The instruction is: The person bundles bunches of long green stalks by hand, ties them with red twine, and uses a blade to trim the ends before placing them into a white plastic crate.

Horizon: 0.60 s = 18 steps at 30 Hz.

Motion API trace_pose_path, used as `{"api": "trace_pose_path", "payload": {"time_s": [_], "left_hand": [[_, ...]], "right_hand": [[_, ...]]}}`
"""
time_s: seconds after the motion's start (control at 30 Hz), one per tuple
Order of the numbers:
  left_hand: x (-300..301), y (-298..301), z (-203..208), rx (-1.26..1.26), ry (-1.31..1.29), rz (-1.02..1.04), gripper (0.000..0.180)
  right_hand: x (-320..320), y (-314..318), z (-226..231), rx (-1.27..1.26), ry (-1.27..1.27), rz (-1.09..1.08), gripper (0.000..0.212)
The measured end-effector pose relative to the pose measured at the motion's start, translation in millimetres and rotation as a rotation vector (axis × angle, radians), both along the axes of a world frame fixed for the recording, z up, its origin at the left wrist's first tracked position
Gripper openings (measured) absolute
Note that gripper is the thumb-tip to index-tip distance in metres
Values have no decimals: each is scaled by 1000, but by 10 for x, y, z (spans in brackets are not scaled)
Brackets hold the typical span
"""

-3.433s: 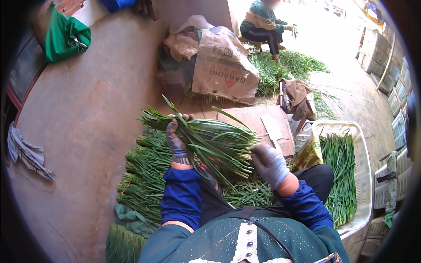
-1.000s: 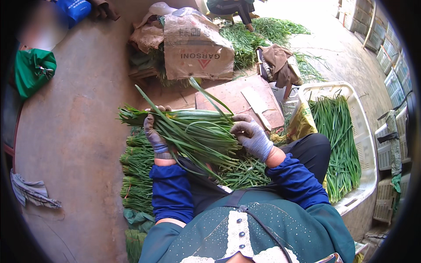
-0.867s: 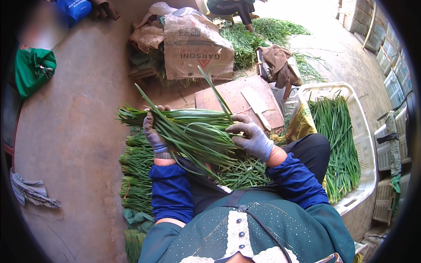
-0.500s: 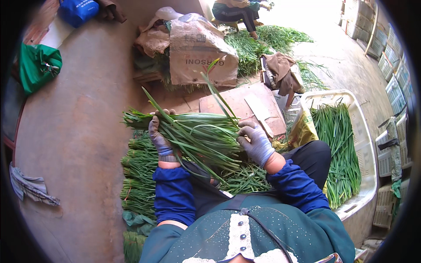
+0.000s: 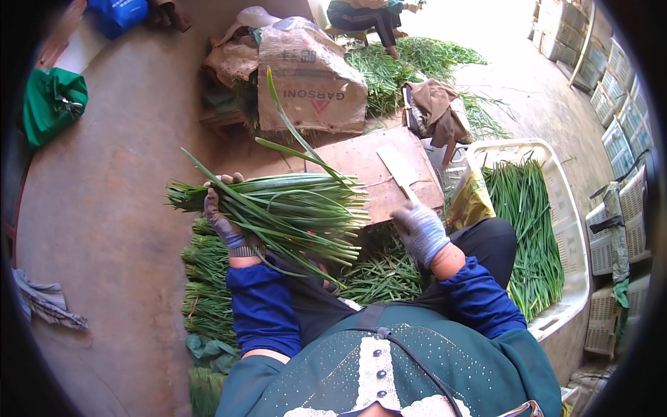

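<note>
The bunch lies across my front, one end in my left hand, the other pointing toward my right hand, which is beside the knife. The knife lies on the board before me. Leaves lie between my legs, bundles to my left. Right of my knee stands a crate with greens in it. Beyond the board are a sack and, to its right, a heap; a person sits behind it.

The blurred right hand has seemingly left the green bunch.
</note>
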<state>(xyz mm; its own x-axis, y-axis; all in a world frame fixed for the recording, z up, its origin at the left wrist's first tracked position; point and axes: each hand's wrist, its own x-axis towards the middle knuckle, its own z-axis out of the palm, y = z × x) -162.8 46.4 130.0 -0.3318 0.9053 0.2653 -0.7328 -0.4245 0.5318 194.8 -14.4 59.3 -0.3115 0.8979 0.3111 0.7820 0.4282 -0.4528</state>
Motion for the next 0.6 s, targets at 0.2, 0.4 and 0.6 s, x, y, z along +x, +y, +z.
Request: {"api": "trace_pose_path", "payload": {"time_s": [0.2, 0.4, 0.6], "left_hand": [[145, 51, 59, 22, 56, -61, 18], [108, 109, -77, 28, 8, -75, 16], [137, 58, -12, -3, 54, -44, 18]], "right_hand": [[-357, 241, 491, 352, -55, 112, 13], [-445, 264, 449, 308, -230, 219, 13], [-457, 274, 418, 273, 149, 201, 14]]}}
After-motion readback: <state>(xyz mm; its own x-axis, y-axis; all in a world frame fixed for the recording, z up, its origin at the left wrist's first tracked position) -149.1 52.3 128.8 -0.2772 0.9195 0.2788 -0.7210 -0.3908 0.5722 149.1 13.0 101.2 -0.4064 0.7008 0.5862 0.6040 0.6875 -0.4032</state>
